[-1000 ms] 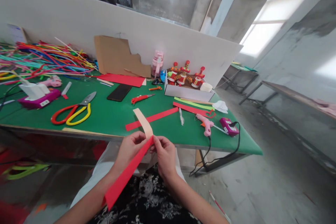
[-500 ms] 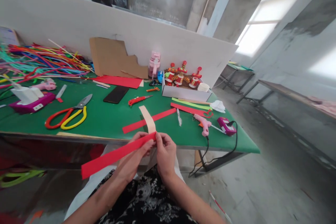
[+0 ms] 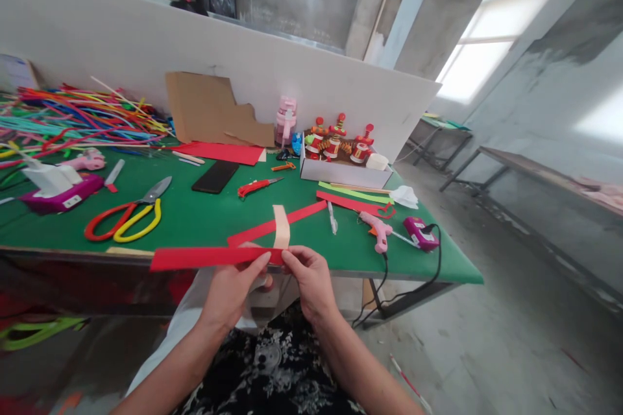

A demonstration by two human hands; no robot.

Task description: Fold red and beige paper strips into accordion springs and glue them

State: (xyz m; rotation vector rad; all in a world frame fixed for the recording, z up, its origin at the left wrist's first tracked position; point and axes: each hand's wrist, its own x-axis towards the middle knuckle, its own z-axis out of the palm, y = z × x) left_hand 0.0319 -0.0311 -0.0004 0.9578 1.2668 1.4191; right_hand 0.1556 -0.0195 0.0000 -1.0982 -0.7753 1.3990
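A long red strip (image 3: 195, 258) is held between both hands above the table's front edge, nearly level and reaching out to the left. My left hand (image 3: 238, 282) is closed, its thumb pressing the strip near the right end. At that end, my right hand (image 3: 307, 272) pinches the strip between thumb and fingers. A short cream strip (image 3: 281, 227) stands up behind the red one, close to the right fingertips. Whether the two strips are joined is hidden by the fingers. Another red strip (image 3: 304, 213) lies flat on the table just beyond.
On the green table (image 3: 195, 217) lie scissors (image 3: 129, 211), a phone (image 3: 215, 176), a red utility knife (image 3: 257, 187), a pen (image 3: 331, 217) and a pink glue gun (image 3: 377, 230). A white box (image 3: 341, 172) holds red figures. Many pipe cleaners (image 3: 87, 113) heap at the left.
The red strip has swung from a slant to nearly level, its left end rising. The cream strip has turned more upright. Both hands keep their hold.
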